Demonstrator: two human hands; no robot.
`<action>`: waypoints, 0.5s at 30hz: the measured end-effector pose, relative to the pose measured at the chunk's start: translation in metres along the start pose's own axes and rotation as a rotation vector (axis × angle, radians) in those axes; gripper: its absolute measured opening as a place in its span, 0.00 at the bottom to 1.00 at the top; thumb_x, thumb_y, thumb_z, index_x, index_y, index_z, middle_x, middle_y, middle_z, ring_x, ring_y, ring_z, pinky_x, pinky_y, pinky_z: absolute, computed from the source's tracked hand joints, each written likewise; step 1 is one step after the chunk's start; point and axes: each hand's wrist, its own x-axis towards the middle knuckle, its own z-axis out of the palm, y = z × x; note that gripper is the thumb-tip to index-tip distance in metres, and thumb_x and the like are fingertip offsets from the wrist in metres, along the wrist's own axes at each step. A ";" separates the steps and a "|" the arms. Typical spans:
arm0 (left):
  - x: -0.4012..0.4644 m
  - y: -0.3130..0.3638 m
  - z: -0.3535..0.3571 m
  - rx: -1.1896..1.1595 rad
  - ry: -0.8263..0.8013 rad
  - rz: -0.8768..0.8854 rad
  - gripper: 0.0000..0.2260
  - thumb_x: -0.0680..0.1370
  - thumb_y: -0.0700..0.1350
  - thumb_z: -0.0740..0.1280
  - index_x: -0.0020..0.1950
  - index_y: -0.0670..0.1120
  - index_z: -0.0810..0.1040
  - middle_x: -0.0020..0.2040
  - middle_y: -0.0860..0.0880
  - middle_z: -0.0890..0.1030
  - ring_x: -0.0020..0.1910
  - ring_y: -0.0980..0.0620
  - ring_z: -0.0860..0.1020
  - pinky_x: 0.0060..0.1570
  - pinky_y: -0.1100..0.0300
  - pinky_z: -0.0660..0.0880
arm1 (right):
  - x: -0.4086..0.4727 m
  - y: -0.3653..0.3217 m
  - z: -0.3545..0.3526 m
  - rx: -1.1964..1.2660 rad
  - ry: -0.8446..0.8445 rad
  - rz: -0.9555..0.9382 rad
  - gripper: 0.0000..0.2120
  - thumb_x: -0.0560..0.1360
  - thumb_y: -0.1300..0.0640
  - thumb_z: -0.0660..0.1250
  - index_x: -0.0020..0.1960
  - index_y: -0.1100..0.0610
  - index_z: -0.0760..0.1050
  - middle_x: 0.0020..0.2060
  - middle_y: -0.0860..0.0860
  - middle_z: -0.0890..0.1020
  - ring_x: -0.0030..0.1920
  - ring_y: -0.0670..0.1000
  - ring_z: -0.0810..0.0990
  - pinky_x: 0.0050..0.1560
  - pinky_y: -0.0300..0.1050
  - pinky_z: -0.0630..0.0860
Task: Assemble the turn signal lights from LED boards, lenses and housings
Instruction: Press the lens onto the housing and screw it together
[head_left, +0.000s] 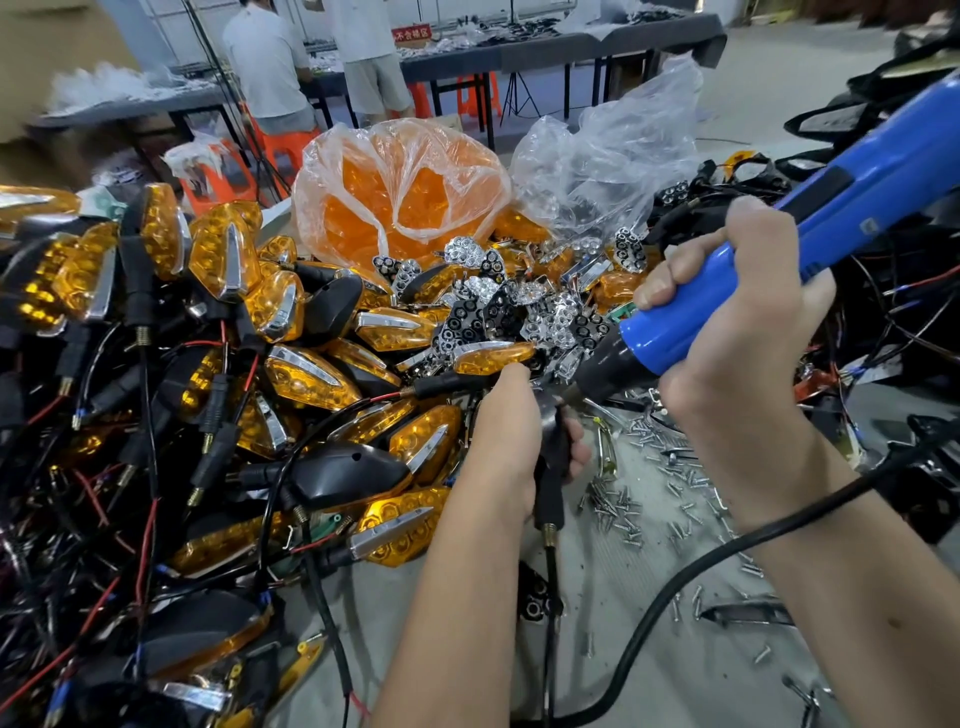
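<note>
Beside glossy amber lights (306, 376), hands grip blue plastic screwdriver (753, 270).

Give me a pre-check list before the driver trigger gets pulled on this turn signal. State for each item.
1. Right hand has a firm grip on the blue electric screwdriver: ok.
2. Left hand holds the black turn signal housing steady by its stalk: ok.
3. Driver tip seated in the screw head: cannot tell, the contact point is hidden by the left hand and housing.
4. Black power cord free of the work: not ok, it drapes across the right wrist.
5. Loose screws within reach on the table: ok.
6. Lens fitted on this housing: cannot tell.
</note>
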 end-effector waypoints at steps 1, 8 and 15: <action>-0.001 0.001 -0.001 0.012 -0.024 -0.017 0.21 0.84 0.56 0.55 0.39 0.43 0.73 0.28 0.46 0.75 0.22 0.49 0.72 0.25 0.63 0.68 | 0.000 -0.001 -0.001 -0.019 -0.011 -0.006 0.11 0.80 0.61 0.66 0.41 0.58 0.67 0.28 0.56 0.70 0.26 0.54 0.71 0.32 0.47 0.71; -0.009 0.006 -0.002 0.004 -0.100 -0.033 0.21 0.85 0.56 0.58 0.43 0.41 0.75 0.29 0.46 0.76 0.22 0.50 0.74 0.22 0.64 0.71 | 0.001 -0.022 0.008 -0.063 -0.294 -0.054 0.12 0.78 0.54 0.66 0.39 0.57 0.67 0.28 0.54 0.72 0.26 0.56 0.72 0.34 0.46 0.71; -0.008 0.005 0.003 -0.063 -0.108 -0.076 0.16 0.85 0.53 0.58 0.47 0.42 0.74 0.30 0.46 0.77 0.24 0.49 0.75 0.24 0.64 0.73 | 0.000 -0.031 0.014 -0.111 -0.429 -0.104 0.09 0.79 0.57 0.64 0.41 0.57 0.68 0.28 0.53 0.72 0.25 0.56 0.72 0.34 0.45 0.72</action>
